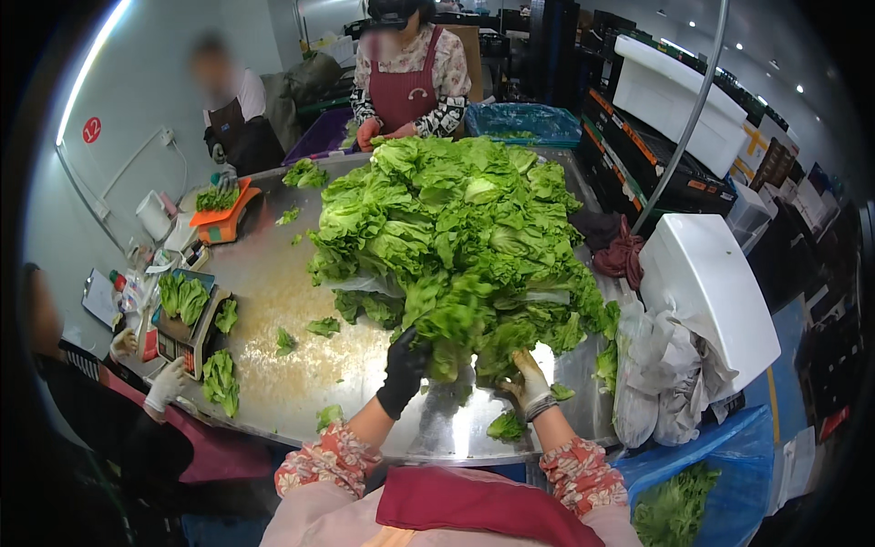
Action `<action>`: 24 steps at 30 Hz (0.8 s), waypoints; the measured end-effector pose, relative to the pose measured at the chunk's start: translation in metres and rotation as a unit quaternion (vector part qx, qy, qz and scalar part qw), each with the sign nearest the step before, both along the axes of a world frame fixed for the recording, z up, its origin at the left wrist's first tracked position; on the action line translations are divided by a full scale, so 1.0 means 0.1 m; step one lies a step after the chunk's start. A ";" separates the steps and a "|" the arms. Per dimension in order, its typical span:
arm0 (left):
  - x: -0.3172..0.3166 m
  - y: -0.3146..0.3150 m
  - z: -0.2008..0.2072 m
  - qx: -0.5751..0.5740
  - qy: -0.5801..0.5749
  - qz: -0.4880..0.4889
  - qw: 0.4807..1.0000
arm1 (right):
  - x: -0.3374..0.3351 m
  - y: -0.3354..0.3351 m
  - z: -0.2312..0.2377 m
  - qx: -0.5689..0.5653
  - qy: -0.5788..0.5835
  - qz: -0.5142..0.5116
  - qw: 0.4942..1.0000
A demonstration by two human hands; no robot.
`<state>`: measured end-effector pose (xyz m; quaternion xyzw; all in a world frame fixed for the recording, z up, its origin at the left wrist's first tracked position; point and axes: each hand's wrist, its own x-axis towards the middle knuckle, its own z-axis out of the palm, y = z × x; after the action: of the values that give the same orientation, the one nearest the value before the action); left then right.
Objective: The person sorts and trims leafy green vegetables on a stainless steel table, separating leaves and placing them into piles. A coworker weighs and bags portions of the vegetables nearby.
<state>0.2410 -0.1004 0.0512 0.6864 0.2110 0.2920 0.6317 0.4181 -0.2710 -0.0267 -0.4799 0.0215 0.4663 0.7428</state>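
Observation:
A big heap of green leaf lettuce (456, 210) covers the middle of the steel table (273, 365). At its near edge my left hand (404, 372), in a black glove, grips a lettuce (448, 314) that is smeared by motion. My right hand (531, 383) wears a pale glove, and its fingers close on the lettuce leaves (498, 354) hanging at the front of the heap. Its fingertips are partly covered by leaves. Just below, a loose lettuce piece (506, 426) lies on the metal.
A scale holding lettuce (185, 299) and an orange scale (221, 219) line the left side. A co-worker's gloved hand (166, 385) is near; another person (407, 82) stands opposite. Plastic bags (670, 374), a white foam box (706, 301) and a blue-lined container (747, 456) are at right.

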 end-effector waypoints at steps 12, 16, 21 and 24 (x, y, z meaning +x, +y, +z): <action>-0.79 0.87 -0.38 -0.014 -0.082 -0.069 0.994 | -0.17 0.10 -0.21 -0.070 -0.236 0.046 0.968; -0.86 0.94 -0.23 -0.118 -0.093 -0.089 0.985 | -0.28 0.15 -0.54 -0.083 -0.375 -0.002 0.923; -1.02 1.08 -0.29 -0.240 -0.120 -0.055 0.962 | -0.08 0.11 -0.38 0.028 -0.122 -0.043 0.991; -1.07 1.27 -0.23 -0.038 0.017 0.077 0.996 | -0.07 -0.02 -0.08 0.039 -0.108 0.009 0.993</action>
<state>0.1340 0.0270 0.0279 0.6487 0.2845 0.3198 0.6292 0.4114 -0.2732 -0.0350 -0.4983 -0.0813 0.4186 0.7549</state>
